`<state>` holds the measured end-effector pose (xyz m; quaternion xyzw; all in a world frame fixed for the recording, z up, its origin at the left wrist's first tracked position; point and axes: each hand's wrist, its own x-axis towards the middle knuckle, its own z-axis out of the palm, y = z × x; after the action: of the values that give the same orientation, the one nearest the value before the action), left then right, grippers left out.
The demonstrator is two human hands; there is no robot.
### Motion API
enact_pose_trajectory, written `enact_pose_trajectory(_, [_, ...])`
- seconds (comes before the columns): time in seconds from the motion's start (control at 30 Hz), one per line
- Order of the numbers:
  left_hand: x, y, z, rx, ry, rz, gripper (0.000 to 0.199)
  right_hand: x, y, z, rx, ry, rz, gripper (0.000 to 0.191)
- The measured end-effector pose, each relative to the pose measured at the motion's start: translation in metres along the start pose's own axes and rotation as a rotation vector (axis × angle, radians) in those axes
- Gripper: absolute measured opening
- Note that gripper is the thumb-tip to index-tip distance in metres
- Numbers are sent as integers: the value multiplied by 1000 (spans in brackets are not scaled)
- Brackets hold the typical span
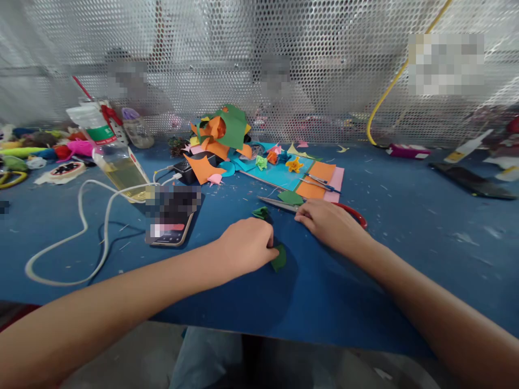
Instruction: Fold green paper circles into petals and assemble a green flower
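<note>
My left hand [247, 244] is closed, its thumb and fingers pinching a small dark green paper piece [279, 260] just above the blue table [227, 308]. A pair of scissors [279, 204] with red handles points left, and my right hand [330, 222] has its curled fingers over the middle of it. Part of the handles is hidden under that hand. Behind the blades lies a green paper cutout [290, 198]. Beyond my left hand sits a small folded green paper piece [260, 212].
Colored paper sheets [320, 181] carry small folded paper flowers [294, 164] and tweezers [322, 183]. Paper scraps [221, 129] are heaped on a black box. Left are a phone [174, 219], white cable [107, 237] and leaning bottle [121, 167]. A perforated metal screen [324, 70] stands behind.
</note>
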<state>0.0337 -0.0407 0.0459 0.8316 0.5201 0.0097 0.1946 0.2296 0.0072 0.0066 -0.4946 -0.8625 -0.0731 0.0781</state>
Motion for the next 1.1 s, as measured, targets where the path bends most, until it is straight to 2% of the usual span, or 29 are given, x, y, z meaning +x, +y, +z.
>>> enact_pose_trajectory(0.27, [5,3,-8,-160,-180,81,16,-4,-7,3,-118,4,-183,24])
enact_pose_trajectory(0.43, [0,-3,-7,-120,5,65,31,-11,2,-11,-25,-25,-265,25])
enact_pose_trajectory(0.63, [-8,-7,-8,-106,54,44,25,-21,-3,-14,205,-243,-389,33])
enact_pose_trajectory(0.87, [-6,-3,4,-69,4,74,15,-26,-8,-8,188,-184,-451,20])
enact_pose_trajectory(1.1, [-4,-1,3,-163,-18,91,17,-29,-13,-11,162,-147,-451,17])
